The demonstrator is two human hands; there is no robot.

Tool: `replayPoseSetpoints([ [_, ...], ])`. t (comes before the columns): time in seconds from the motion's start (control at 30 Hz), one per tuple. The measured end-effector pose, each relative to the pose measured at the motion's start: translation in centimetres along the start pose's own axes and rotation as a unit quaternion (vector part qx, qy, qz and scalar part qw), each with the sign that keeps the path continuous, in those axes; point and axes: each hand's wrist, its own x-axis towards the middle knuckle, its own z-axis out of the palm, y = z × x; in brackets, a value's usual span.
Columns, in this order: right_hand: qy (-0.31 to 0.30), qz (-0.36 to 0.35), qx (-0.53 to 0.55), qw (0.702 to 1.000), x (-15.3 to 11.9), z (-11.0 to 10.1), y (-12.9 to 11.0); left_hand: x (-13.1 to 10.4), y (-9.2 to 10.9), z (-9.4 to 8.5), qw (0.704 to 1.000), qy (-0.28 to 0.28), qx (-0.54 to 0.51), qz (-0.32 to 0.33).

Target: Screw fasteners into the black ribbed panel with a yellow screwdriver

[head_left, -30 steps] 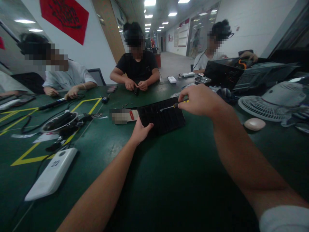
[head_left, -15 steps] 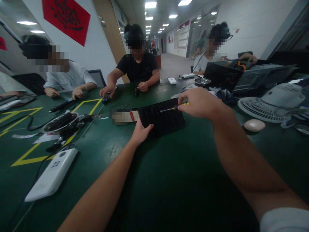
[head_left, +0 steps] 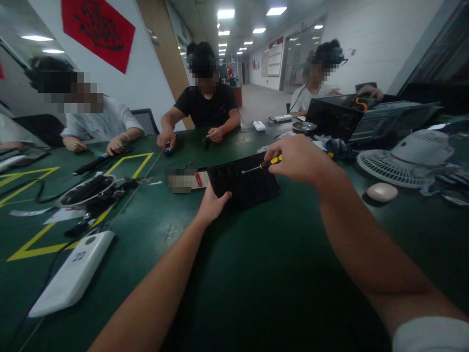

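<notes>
My left hand (head_left: pixel 213 204) grips the left end of a black ribbed panel (head_left: pixel 249 188), thumb on its near face, fingers hidden behind. The panel is tilted up toward me over the green table. In my right hand (head_left: pixel 293 159), closed with the fingertips pinched, is a screwdriver (head_left: pixel 274 159) with a yellow and black handle. Its metal shaft points left across the panel's face, and a small bright spot shows at its tip. I cannot tell whether the tip touches the panel. A beige box with a red label (head_left: pixel 200 180) lies just left of the panel.
A white power bank marked 22 (head_left: pixel 75 274) lies at the left, near a round tray with black parts (head_left: pixel 88 189). To the right are a white fan (head_left: pixel 406 159) and a pale computer mouse (head_left: pixel 382 192). Several people sit across the green table (head_left: pixel 278 274).
The screwdriver has turned in my right hand, with more of its yellow handle showing. The whole view has shifted slightly. Across the table, a person's hand has moved a little to the right.
</notes>
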Motion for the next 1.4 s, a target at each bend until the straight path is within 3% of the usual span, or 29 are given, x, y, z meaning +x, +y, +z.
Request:
replayPoseSetpoints([
  [0.3, 0.030, -0.012, -0.020, 0.999, -0.22, 0.37, -0.12, -0.04, 0.23, 0.01, 1.000, -0.012, -0.013, -0.004],
  [0.83, 0.007, 0.005, -0.020, 1.000, 0.00, 0.06, 0.27, 0.01, -0.06, 0.09, 0.999, -0.016, -0.033, -0.003],
  [1.4, 0.028, 0.000, -0.016, 0.999, 0.06, 0.36, 0.23, 0.13, -0.34, 0.04, 1.000, -0.007, -0.020, 0.004],
])
